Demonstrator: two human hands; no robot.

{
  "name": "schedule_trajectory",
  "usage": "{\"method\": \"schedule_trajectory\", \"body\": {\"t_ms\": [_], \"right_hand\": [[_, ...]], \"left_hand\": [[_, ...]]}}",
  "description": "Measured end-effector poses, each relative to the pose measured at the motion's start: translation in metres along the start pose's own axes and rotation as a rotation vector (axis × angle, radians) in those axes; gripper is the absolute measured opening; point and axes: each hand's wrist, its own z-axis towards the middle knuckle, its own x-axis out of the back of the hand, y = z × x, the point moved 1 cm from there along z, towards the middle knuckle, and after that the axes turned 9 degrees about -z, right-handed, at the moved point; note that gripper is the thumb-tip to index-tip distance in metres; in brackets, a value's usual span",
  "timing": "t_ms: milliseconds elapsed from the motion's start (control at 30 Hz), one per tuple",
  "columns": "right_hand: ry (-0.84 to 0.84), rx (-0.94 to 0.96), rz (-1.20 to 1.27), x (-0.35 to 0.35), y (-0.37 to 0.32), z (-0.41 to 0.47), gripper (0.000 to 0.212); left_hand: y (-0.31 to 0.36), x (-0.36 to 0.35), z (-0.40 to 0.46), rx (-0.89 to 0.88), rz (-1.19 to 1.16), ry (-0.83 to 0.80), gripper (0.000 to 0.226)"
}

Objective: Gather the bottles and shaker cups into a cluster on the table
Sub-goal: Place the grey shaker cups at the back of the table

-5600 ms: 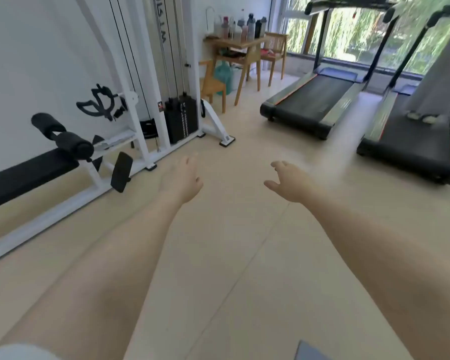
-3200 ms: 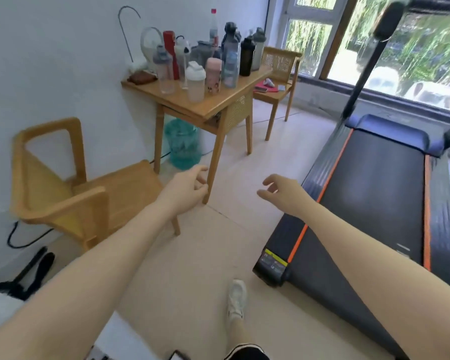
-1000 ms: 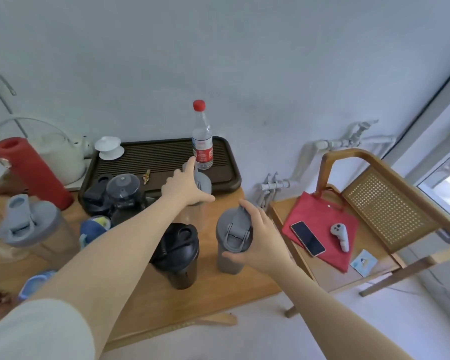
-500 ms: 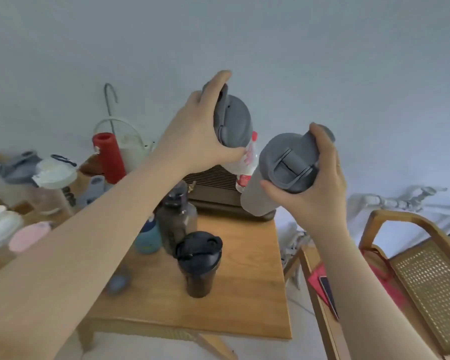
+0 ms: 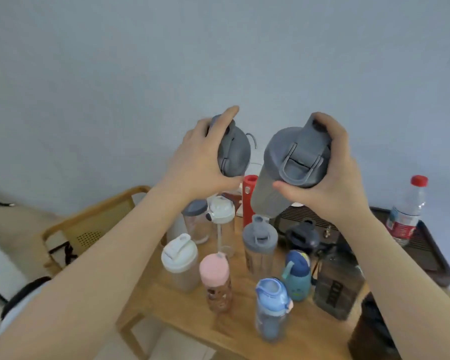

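The left hand (image 5: 198, 162) holds a grey shaker cup (image 5: 233, 149) up in the air, fingers wrapped around its lid. The right hand (image 5: 330, 175) holds a bigger grey shaker bottle (image 5: 286, 172) by its lid too (thumb under the lid, fingers over the top). The two are side by side, close but not touching, and both are high above the wooden table (image 5: 239, 331).

Below the left hand stand a white-lid shaker (image 5: 178, 261), a pink-lid bottle (image 5: 216, 281) and a clear bottle with a straw (image 5: 222, 224). Just behind the clear one stands a cup with a grey lid (image 5: 195, 219). Between the two hands, farther back, a red bottle (image 5: 248, 198) pokes up. Below the right hand stand a clear shaker with a grey lid (image 5: 260, 245), a small teal bottle with a dark blue cap (image 5: 298, 276), a light blue bottle (image 5: 272, 307) and a dark see-through jug (image 5: 335, 289). They all stand close together on the table.

Off to the right of the right hand, a water bottle with a red cap (image 5: 407, 211) stands on a dark tray (image 5: 437, 261), apart from the others. Left of the left arm is a wooden chair (image 5: 89, 222).
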Motion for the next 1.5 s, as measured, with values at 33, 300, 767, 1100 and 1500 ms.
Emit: {"method": "schedule_trajectory", "body": {"t_ms": [33, 300, 767, 1100, 1500], "right_hand": [[0.040, -0.019, 0.011, -0.016, -0.004, 0.005, 0.086], [0.141, -0.156, -0.126, -0.123, -0.006, 0.049, 0.081], [-0.237, -0.353, -0.224, -0.266, 0.094, 0.155, 0.081], [-0.558, -0.539, -0.545, -0.331, 0.137, 0.131, 0.081], [-0.852, -0.704, -0.576, -0.359, 0.150, 0.105, 0.092]], "left_hand": [[-0.016, 0.007, 0.006, -0.027, 0.014, -0.001, 0.104], [-0.133, 0.021, 0.053, -0.122, -0.020, -0.085, 0.106], [-0.309, -0.023, 0.130, 0.176, -0.252, -0.126, 0.109], [-0.392, -0.102, 0.169, 0.229, -0.339, -0.503, 0.111], [-0.422, -0.178, 0.147, 0.235, -0.456, -0.796, 0.117]]}}
